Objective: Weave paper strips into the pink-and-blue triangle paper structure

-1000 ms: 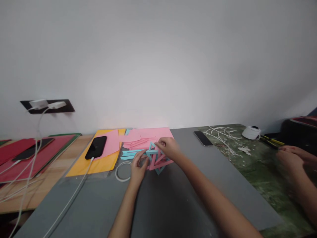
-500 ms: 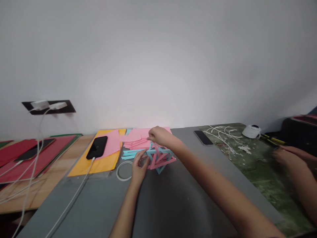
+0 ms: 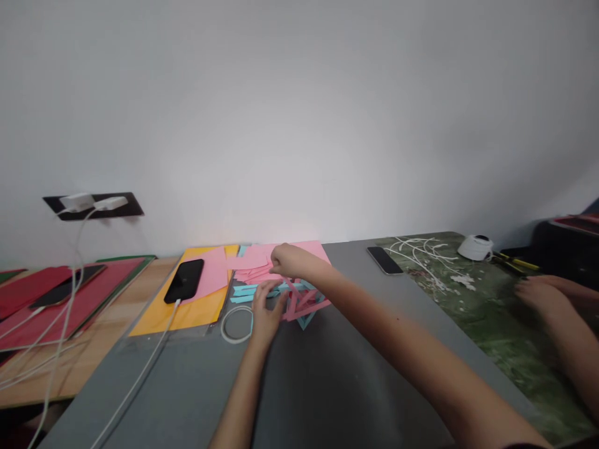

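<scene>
Head view, one moment.

**Hands.** Left hand [image 3: 264, 308] is up at the near-left side of a paper lattice [image 3: 306, 304]. Its fingers are curled and closed on that edge, with the thumb on the side toward the blue strips [image 3: 243, 292]. Right hand [image 3: 291, 262] reaches over the top of the lattice from the right, knuckles up and fingers bent downward. Its fingertips are hidden, so I cannot tell whether they pinch a strip of the lattice or only rest there.

**Lattice.** It is made of pink and blue strips interlocked into open triangles (exact count of pieces not readable). It sits on the grey tabletop [image 3: 327, 386], just in front of a loose pile of pink sheets [image 3: 255, 257] and between the two hands.

**Around it.**
- A white tape ring [image 3: 235, 325] lies flat, touching or just beside the left hand.
- Left of that is a yellow sheet [image 3: 187, 312] with a black phone [image 3: 184, 280] on it. A white cable [image 3: 140, 374] runs from the phone toward the near edge.
- Further left are red sheets [image 3: 93, 284] carrying another phone [image 3: 65, 287], and a wall socket [image 3: 91, 202] with two white chargers plugged in.
- To the right, well apart from the lattice, a second dark phone [image 3: 384, 260] lies by white scraps [image 3: 421, 252] on a green mat [image 3: 491, 330]. A round white object [image 3: 475, 247] sits beyond them.

**Other person.** A co-worker's hand [image 3: 543, 293] rests low over the green mat at far right.
</scene>
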`<state>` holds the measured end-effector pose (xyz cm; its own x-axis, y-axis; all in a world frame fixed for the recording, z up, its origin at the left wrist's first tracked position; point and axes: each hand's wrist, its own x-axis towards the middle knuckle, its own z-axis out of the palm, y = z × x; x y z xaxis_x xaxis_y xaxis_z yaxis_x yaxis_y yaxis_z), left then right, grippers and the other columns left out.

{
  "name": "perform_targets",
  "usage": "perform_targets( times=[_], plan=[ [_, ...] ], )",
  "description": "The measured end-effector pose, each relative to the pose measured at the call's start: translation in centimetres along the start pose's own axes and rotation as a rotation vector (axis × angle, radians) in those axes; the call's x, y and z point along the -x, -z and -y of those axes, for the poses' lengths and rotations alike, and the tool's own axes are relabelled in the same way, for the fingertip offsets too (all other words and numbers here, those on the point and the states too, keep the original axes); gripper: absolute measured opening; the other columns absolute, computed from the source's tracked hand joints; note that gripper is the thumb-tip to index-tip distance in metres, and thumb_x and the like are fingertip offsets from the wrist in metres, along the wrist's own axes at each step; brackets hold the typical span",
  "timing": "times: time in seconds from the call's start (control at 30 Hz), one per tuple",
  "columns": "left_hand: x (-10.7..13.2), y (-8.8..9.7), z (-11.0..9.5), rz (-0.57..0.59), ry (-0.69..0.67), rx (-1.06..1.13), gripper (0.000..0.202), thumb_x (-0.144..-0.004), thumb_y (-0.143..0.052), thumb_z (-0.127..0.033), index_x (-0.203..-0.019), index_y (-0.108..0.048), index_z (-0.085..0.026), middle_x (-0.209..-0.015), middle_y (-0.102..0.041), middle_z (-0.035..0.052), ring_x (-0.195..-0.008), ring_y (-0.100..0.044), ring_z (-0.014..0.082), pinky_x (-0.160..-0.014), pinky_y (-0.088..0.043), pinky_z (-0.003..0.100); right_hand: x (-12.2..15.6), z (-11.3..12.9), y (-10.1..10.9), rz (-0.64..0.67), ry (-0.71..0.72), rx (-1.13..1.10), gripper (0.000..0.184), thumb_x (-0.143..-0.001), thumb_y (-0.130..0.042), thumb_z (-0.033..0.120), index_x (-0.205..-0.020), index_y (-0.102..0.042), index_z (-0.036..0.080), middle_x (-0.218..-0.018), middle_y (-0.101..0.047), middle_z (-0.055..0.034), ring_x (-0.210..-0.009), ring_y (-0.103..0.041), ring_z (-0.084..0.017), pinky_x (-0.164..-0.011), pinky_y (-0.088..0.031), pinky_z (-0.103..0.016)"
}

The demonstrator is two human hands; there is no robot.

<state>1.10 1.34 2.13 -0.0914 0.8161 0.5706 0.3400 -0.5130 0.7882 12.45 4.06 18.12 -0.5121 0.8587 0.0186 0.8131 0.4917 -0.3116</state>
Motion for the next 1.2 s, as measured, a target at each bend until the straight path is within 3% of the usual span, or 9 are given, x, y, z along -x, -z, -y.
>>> perform_targets(
  times=[0.2,0.27,0.33,0.4,0.53,0.63,0.83,1.0,1.2],
  plan=[
    [-1.7,-1.2,-1.4,-0.051,0.040,-0.070,0.014,-0.071,-0.062,-0.034,-0.074,-0.064,-0.020,-0.081,-0.064,0.0042,-0.084,-0.056,0.0216,-0.080,-0.042,0.035,1.2,-1.6,-1.5,-0.112,0.054,-0.097,0.017,-0.077,-0.058,0.031,-0.083,-0.063,0.015,-0.063,-0.058,-0.0011,-0.058,-0.050,-0.011,-0.054,-0.033,-0.021],
    [-1.9,-1.2,-1.8,-0.052,0.090,0.000,0.016,-0.072,-0.061,-0.035,-0.071,-0.064,-0.019,-0.076,-0.064,0.0028,-0.078,-0.056,0.0196,-0.076,-0.042,0.032,3.1,-2.7,-3.1,-0.390,0.032,-0.308,0.025,-0.080,-0.054,0.038,-0.093,-0.060,0.018,-0.062,-0.057,0.0017,-0.057,-0.049,-0.010,-0.055,-0.034,-0.020],
    [-2.1,-1.0,-2.1,-0.056,0.135,0.060,0.020,-0.072,-0.060,-0.038,-0.071,-0.064,-0.018,-0.072,-0.064,0.0022,-0.073,-0.057,0.0178,-0.072,-0.043,0.029,5.8,-3.8,-5.6,-0.733,-0.154,-0.421,0.028,-0.085,-0.044,0.040,-0.080,-0.060,0.017,-0.056,-0.050,0.0023,-0.053,-0.045,-0.010,-0.054,-0.034,-0.021],
    [-2.0,-0.9,-2.2,-0.065,0.173,0.115,0.024,-0.073,-0.059,-0.040,-0.075,-0.065,-0.016,-0.074,-0.065,0.0030,-0.073,-0.058,0.0174,-0.070,-0.044,0.028,8.3,-4.8,-8.7,-0.912,-0.313,-0.451,0.032,-0.085,-0.042,0.040,-0.068,-0.058,0.017,-0.051,-0.044,0.0024,-0.049,-0.042,-0.011,-0.052,-0.033,-0.023],
    [-1.8,-1.0,-2.0,-0.075,0.242,0.201,0.029,-0.073,-0.060,-0.041,-0.083,-0.066,-0.014,-0.079,-0.067,0.0050,-0.076,-0.060,0.0179,-0.072,-0.045,0.028,10.6,-5.9,-14.0,-0.784,-0.329,-0.512,0.020,-0.078,-0.052,0.037,-0.076,-0.062,0.020,-0.047,-0.045,0.0024,-0.044,-0.042,-0.013,-0.048,-0.034,-0.025],
    [-1.7,-1.3,-2.0,-0.070,0.236,0.144,0.031,-0.071,-0.062,-0.041,-0.086,-0.065,-0.013,-0.074,-0.065,0.0036,-0.074,-0.060,0.0170,-0.073,-0.045,0.028,10.3,-6.1,-15.7,-0.771,-0.329,-0.523,0.024,-0.079,-0.051,0.040,-0.087,-0.064,0.021,-0.047,-0.046,0.0020,-0.044,-0.044,-0.014,-0.047,-0.034,-0.026],
    [-2.0,-1.2,-2.1,0.001,0.179,0.059,0.035,-0.073,-0.060,-0.039,-0.098,-0.063,-0.014,-0.074,-0.065,0.0023,-0.076,-0.060,0.0165,-0.078,-0.044,0.029,9.3,-6.7,-16.9,-0.960,-0.426,-0.549,0.038,-0.077,-0.051,0.051,-0.084,-0.065,0.016,-0.046,-0.041,0.0054,-0.042,-0.040,-0.010,-0.044,-0.032,-0.022],
    [-2.4,-1.4,-2.2,0.066,0.177,0.055,0.033,-0.070,-0.063,-0.041,-0.090,-0.067,-0.016,-0.081,-0.068,0.0052,-0.082,-0.062,0.0201,-0.080,-0.046,0.033,9.2,-7.0,-17.1,-0.905,-0.374,-0.617,0.040,-0.078,-0.050,0.052,-0.078,-0.068,0.017,-0.047,-0.045,0.0038,-0.043,-0.041,-0.009,-0.045,-0.032,-0.021],
    [-2.0,-1.4,-2.2,0.078,0.174,0.000,0.037,-0.072,-0.062,-0.038,-0.102,-0.063,-0.016,-0.099,-0.066,0.0087,-0.095,-0.059,0.0214,-0.087,-0.043,0.036,9.8,-7.0,-17.5,-0.890,-0.343,-0.617,0.040,-0.080,-0.049,0.051,-0.080,-0.068,0.016,-0.047,-0.045,0.0028,-0.044,-0.041,-0.010,-0.046,-0.033,-0.022]
  ],
)
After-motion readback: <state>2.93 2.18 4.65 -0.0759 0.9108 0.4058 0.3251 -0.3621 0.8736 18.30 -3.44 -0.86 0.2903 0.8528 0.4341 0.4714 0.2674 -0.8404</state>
